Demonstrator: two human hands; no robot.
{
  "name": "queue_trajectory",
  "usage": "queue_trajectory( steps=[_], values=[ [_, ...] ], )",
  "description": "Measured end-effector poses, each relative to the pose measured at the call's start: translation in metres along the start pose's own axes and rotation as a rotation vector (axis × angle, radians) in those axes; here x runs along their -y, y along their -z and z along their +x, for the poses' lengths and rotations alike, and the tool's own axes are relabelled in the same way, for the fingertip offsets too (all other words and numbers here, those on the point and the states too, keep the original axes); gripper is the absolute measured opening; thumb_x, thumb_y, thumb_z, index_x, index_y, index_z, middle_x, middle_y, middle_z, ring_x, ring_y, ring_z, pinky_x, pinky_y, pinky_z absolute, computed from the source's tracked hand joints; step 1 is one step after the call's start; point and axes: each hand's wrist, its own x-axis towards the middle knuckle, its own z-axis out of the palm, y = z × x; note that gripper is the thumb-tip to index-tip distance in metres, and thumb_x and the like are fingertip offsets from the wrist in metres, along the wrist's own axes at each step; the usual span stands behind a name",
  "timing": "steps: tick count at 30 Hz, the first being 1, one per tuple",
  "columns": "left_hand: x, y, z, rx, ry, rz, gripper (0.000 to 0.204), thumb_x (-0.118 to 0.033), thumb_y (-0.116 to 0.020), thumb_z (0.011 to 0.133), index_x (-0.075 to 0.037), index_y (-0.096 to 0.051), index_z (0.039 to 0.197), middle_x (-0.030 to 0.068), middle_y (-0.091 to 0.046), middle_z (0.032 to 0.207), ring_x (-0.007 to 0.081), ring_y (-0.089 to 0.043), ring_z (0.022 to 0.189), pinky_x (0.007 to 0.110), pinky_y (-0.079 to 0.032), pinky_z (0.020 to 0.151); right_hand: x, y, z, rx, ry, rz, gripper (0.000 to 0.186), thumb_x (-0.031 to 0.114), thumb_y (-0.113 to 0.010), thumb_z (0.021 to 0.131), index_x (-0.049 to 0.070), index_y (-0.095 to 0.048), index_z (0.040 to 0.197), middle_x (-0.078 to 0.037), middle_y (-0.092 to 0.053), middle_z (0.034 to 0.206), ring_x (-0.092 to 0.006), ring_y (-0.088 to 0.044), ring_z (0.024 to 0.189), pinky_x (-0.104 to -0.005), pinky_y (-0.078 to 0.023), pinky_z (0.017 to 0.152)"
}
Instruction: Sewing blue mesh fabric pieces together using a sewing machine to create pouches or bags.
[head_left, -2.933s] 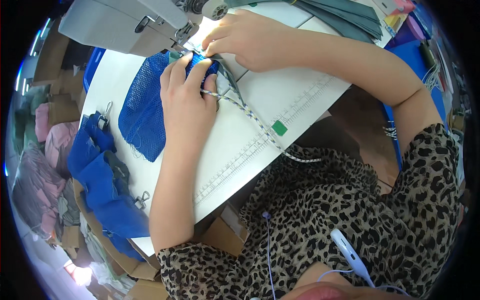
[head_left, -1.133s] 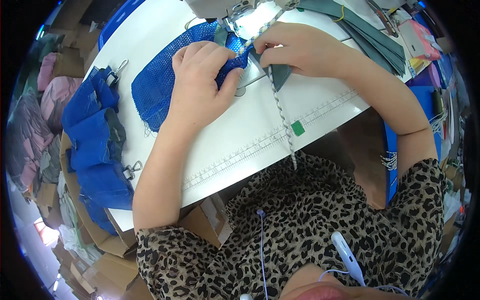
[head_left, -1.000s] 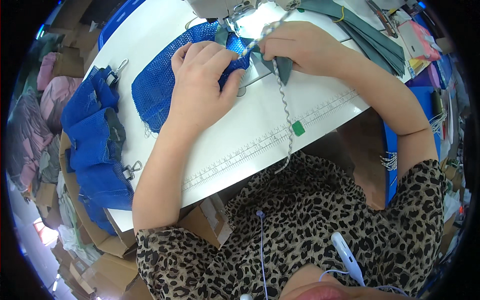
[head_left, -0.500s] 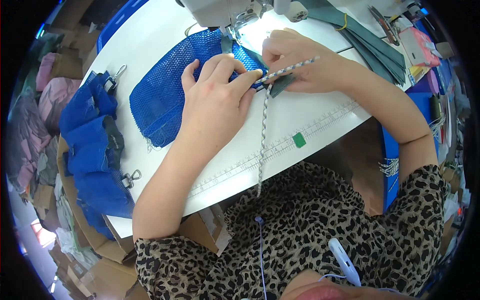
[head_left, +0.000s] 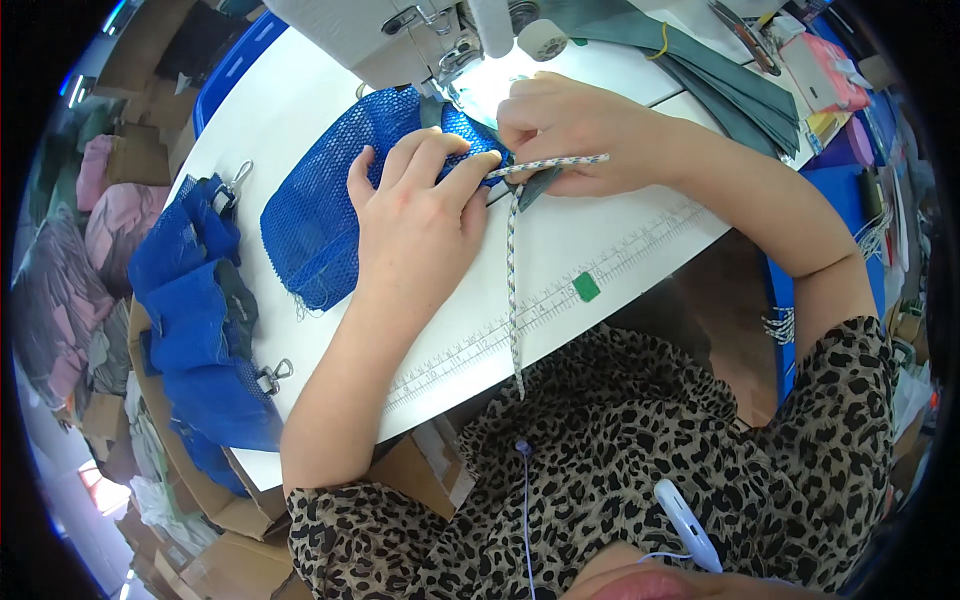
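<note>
Blue mesh fabric (head_left: pixel 320 210) lies on the white table under the sewing machine (head_left: pixel 440 40). My left hand (head_left: pixel 420 220) rests on its near right part, fingers bent and somewhat spread, gripping the mesh near its edge. Close by on the right, my right hand (head_left: pixel 590 135) has its fingers curled in a pinch at the edge of the work. A dark green strip (head_left: pixel 540 187) sticks out beneath that hand. A pale patterned cord (head_left: pixel 513 290) runs between the hands; one end lies across my right fingers, the other hangs over the table's front edge. My fingertips partly hide the join.
Another blue mesh piece with metal clips (head_left: pixel 195 320) drapes over the table's left edge above a cardboard box (head_left: pixel 250 515). A bundle of dark green strips (head_left: pixel 715 95) lies at the back right, near scissors (head_left: pixel 745 38) and a pink box (head_left: pixel 822 72). A printed ruler (head_left: pixel 530 315) follows the front edge.
The view has shifted, so the machine and left-hand pieces sit lower in the picture. Both hands keep nearly the same grip on the work; the cord stays between them.
</note>
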Motion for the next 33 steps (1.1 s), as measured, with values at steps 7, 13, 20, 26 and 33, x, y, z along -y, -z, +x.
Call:
queue_trajectory(
  steps=[7, 13, 20, 26, 33],
  values=[
    [0.001, 0.0, -0.002, -0.001, -0.013, 0.027, 0.023, -0.014, -0.068, 0.083, -0.019, -0.073, 0.105, 0.0018, -0.061, 0.111, 0.0196, -0.053, 0.12, 0.057, -0.031, 0.106, 0.0, -0.001, 0.0, 0.015, -0.002, 0.026, 0.015, 0.009, -0.076, 0.07, 0.006, -0.067, 0.081, -0.005, -0.052, 0.089, -0.0234, -0.05, 0.089, -0.0368, -0.039, 0.079],
    [0.002, -0.001, -0.001, 0.003, -0.034, 0.034, 0.023, -0.014, -0.068, 0.083, -0.019, -0.071, 0.106, 0.0026, -0.062, 0.115, 0.0212, -0.052, 0.122, 0.058, -0.03, 0.106, -0.003, -0.002, -0.001, 0.008, 0.004, 0.048, 0.014, 0.007, -0.075, 0.069, 0.006, -0.066, 0.08, -0.005, -0.053, 0.091, -0.0241, -0.052, 0.092, -0.0363, -0.042, 0.079],
    [0.0, 0.0, -0.002, 0.006, -0.042, 0.024, 0.022, -0.014, -0.068, 0.083, -0.017, -0.07, 0.105, 0.0028, -0.062, 0.117, 0.0221, -0.052, 0.123, 0.06, -0.03, 0.107, -0.006, 0.008, -0.003, -0.08, -0.091, 0.163, 0.026, -0.003, -0.068, 0.07, 0.007, -0.065, 0.094, -0.006, -0.059, 0.109, -0.0244, -0.056, 0.093, -0.0342, -0.048, 0.082],
    [0.0, 0.001, -0.002, 0.028, -0.065, 0.063, 0.024, -0.015, -0.069, 0.083, -0.017, -0.068, 0.107, 0.0039, -0.062, 0.117, 0.023, -0.051, 0.124, 0.06, -0.03, 0.107, -0.009, 0.005, -0.002, 0.069, -0.195, 0.017, 0.037, -0.013, -0.062, 0.068, 0.007, -0.068, 0.098, -0.003, -0.062, 0.122, -0.0215, -0.056, 0.101, -0.0314, -0.048, 0.086],
    [0.002, 0.001, -0.002, 0.038, -0.065, 0.061, 0.024, -0.015, -0.068, 0.084, -0.017, -0.067, 0.108, 0.0045, -0.062, 0.118, 0.0233, -0.05, 0.125, 0.06, -0.03, 0.108, -0.012, 0.003, -0.002, 0.065, -0.125, -0.041, 0.039, -0.009, -0.06, 0.065, 0.007, -0.063, 0.101, -0.002, -0.06, 0.115, -0.0229, -0.052, 0.101, -0.0334, -0.044, 0.089]
  ],
)
